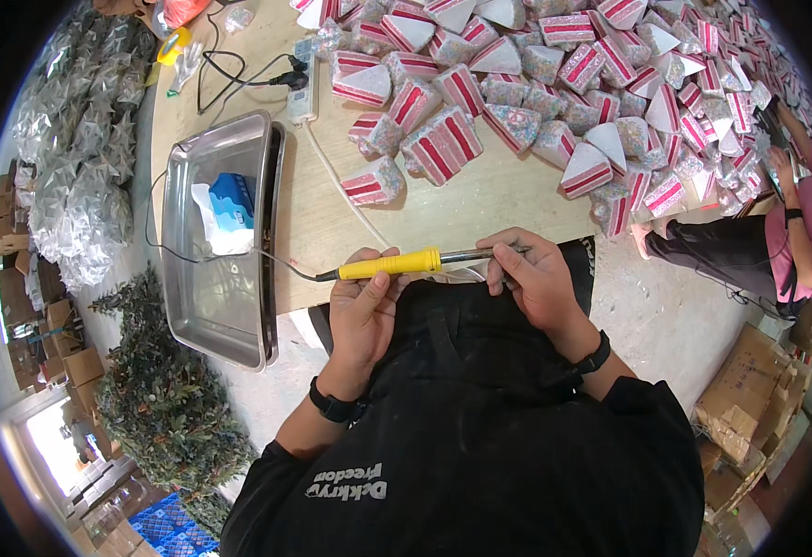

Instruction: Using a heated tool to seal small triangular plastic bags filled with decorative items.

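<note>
Yellow iron [415, 262], probably light, stiff and slick at the shaft [462, 255], is at the desk [503, 209]'s near edge, left grip [364, 311] closed on the handle [373, 268], right grip [541, 283] pinching near the tip; best held by the handle.

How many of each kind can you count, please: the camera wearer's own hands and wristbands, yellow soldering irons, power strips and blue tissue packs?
Left hand and right hand: 2
Left wristband and right wristband: 2
Soldering iron: 1
Power strip: 1
Tissue pack: 1
Total: 7
</note>
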`<action>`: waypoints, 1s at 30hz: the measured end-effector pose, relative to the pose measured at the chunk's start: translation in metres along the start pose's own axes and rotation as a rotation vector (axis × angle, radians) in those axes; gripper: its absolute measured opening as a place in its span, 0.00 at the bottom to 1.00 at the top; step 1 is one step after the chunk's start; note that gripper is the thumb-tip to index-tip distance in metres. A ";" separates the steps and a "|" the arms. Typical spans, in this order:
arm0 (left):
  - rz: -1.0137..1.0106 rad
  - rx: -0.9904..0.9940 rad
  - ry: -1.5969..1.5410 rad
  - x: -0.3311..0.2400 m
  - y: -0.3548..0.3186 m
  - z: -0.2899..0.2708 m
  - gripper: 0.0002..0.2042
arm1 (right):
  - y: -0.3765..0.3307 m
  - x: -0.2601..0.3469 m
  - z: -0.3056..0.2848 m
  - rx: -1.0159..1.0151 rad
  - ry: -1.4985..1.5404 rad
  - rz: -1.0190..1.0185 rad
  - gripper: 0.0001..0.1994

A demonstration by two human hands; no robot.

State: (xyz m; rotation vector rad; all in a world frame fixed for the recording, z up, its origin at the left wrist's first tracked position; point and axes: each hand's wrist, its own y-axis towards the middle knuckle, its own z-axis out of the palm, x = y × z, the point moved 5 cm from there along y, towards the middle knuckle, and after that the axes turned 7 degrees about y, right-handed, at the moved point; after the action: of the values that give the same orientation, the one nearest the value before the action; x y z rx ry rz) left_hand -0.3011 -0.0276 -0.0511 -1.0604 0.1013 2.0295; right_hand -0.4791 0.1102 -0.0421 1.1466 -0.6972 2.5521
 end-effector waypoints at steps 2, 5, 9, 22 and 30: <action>0.000 0.001 0.001 -0.001 0.000 0.000 0.13 | 0.001 0.000 0.000 -0.003 -0.008 0.003 0.13; 0.001 -0.001 0.003 -0.001 0.001 -0.001 0.12 | 0.001 -0.001 0.000 -0.004 -0.005 0.007 0.12; 0.001 -0.017 -0.006 0.000 0.001 -0.002 0.13 | 0.003 -0.003 -0.001 0.004 0.005 0.012 0.12; 0.029 -0.065 0.024 -0.002 0.004 -0.005 0.13 | 0.011 0.013 -0.006 -0.140 -0.403 -0.098 0.13; 0.007 0.144 0.590 -0.013 0.004 0.041 0.13 | -0.003 0.031 0.049 0.174 -1.235 -0.608 0.25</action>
State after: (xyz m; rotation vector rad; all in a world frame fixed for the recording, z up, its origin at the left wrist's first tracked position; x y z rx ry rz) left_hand -0.3261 -0.0218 -0.0169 -1.5298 0.5464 1.6272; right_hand -0.4668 0.0882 0.0102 2.4911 -0.2174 1.2272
